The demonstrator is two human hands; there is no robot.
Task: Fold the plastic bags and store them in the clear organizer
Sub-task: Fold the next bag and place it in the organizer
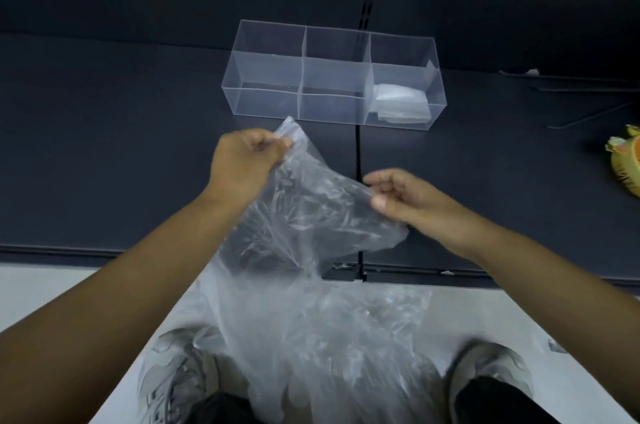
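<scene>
A large clear plastic bag (304, 250) hangs crumpled in front of me, its lower part draping down over my shoes. My left hand (242, 164) pinches its top corner, raised toward the organizer. My right hand (405, 196) pinches the bag's right edge between thumb and fingers, lower and to the right. The clear organizer (332, 73) stands on the dark shelf beyond, divided into several compartments. A folded whitish bag (401, 101) lies in its front right compartment; the other compartments look bare.
The dark shelf (104, 146) runs across the view with its front edge near my forearms. A yellow-orange object (627, 164) lies at the far right. Thin dark rods (585, 108) rest on the shelf at right. A light floor (52, 299) lies below.
</scene>
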